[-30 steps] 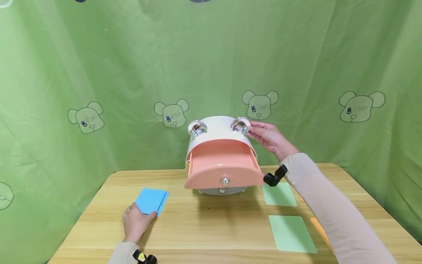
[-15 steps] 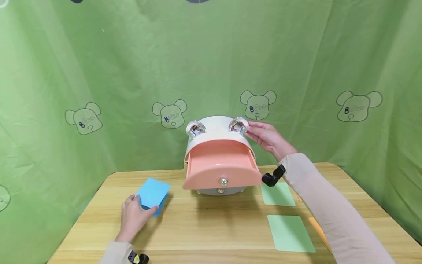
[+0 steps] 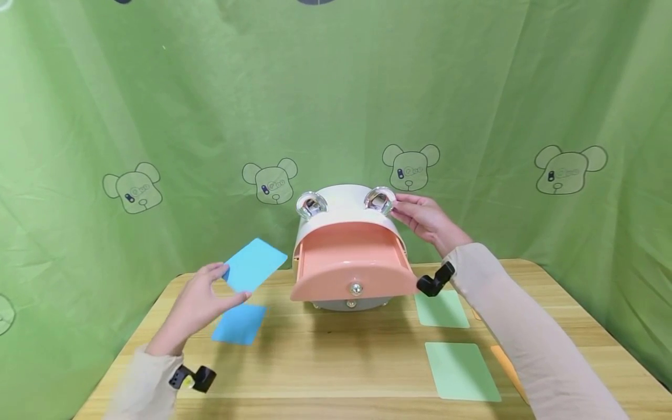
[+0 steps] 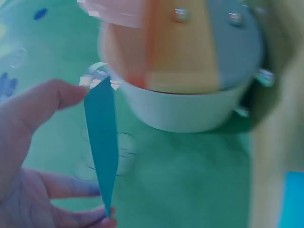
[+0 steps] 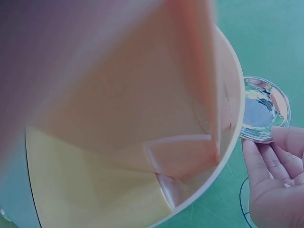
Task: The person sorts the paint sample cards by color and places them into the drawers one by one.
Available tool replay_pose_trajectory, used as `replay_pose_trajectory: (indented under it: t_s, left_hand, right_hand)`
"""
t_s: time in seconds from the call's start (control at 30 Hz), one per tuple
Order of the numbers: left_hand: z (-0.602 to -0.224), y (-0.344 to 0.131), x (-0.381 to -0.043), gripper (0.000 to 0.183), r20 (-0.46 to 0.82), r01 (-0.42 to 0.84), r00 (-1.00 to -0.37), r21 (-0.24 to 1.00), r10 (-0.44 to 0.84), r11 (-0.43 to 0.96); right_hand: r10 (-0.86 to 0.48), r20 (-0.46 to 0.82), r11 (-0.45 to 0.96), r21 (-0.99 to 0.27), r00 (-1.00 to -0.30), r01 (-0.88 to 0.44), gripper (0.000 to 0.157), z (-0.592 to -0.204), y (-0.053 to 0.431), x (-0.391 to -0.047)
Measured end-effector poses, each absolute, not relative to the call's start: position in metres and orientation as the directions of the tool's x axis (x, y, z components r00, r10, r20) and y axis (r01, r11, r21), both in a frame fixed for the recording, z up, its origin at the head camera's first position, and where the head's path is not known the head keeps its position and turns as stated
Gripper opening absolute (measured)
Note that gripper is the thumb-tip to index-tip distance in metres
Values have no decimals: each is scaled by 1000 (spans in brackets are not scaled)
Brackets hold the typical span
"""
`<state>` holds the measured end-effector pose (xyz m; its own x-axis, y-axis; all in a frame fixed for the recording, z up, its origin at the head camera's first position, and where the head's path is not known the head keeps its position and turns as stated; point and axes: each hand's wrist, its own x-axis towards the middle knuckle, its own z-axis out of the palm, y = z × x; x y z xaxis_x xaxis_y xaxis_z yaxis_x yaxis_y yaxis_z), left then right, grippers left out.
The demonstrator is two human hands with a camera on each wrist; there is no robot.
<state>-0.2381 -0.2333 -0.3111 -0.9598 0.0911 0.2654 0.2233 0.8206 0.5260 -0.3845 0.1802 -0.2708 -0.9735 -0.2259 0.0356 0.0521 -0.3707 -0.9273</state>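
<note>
My left hand [image 3: 202, 300] pinches a square blue card [image 3: 255, 264] by its edges, thumb on one side and fingers on the other. The card is tilted and raised above the table, seen nearly edge-on in the left wrist view. Below it lies a second blue card [image 3: 242, 325]. A frog-like storage box [image 3: 343, 201] stands at the back, its pink drawer [image 3: 325, 286] pulled far out. At the box's top right, my right hand [image 3: 430, 221] holds the rim of a shiny silver eye [image 5: 263, 111] between thumb and fingers.
Two pale green cards [image 3: 462, 371] lie on the right of the wooden table [image 3: 336, 379]. Orange cards [image 3: 509, 371] show partly beneath the right forearm. A green curtain [image 3: 336, 105] with bear drawings hangs behind and around the table.
My left hand has lifted the upper blue card off the one below and carried it up and toward the box. My right hand stays at the silver eye.
</note>
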Motion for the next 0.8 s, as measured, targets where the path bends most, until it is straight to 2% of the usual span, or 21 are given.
replay_pose_trajectory:
  t_s: [0.33,0.63,0.8]
  left_hand:
    - [-252,-220,-238,70,264,437,-899,562,349,702]
    - [-244,-184,-268,65,205,525,-826,620,526,583]
    - [-245,-166,-282,65,156,527,-803,639,576,561]
  right_hand:
    - [-229,40,-372,-927,-973,50,28,-270,180,-384]
    - [-216,36,-340,-940,-976,41,26,-270,180,-384]
    - [-209,33,-335,-941,-977,40,22,-270,180,-382]
